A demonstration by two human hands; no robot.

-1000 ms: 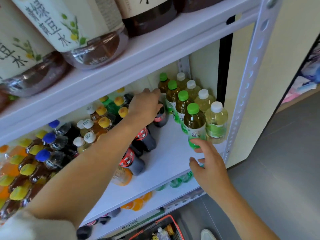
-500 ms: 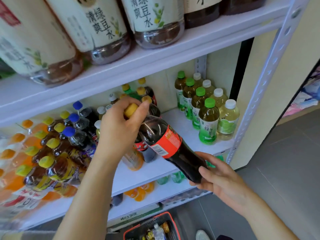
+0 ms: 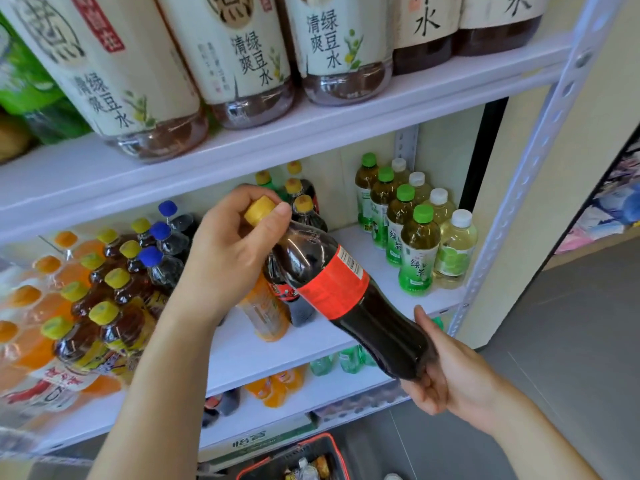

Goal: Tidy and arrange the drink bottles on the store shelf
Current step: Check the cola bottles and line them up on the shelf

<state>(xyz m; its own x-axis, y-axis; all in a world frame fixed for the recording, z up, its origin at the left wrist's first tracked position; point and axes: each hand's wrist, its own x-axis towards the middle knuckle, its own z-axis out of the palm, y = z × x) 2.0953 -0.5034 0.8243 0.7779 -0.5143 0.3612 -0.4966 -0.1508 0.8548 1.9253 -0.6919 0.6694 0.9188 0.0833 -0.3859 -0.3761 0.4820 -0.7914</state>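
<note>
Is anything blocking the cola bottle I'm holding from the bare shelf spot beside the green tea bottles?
Nothing visible. The cola bottle, tilted between left hand at the cap and right hand at the base, is in front of the bare shelf strip beside the green tea bottles.

The white metal shelf unit (image 3: 512, 216) shows 3 boards. On the upper board (image 3: 311, 129) stand large cream-labelled bottles (image 3: 242, 64), side by side. On the middle board (image 3: 346, 341), at the right, 4 green-capped tea bottles (image 3: 415, 258) run near to far, with 4 white-capped pale bottles (image 3: 455, 251) just beside them. At the left crowd yellow-capped dark bottles (image 3: 114, 323), blue-capped bottles (image 3: 162, 237) and orange drinks (image 3: 31, 306). The lower board (image 3: 346, 386) carries orange bottles (image 3: 277, 382) and green bottles (image 3: 332, 362).
</note>
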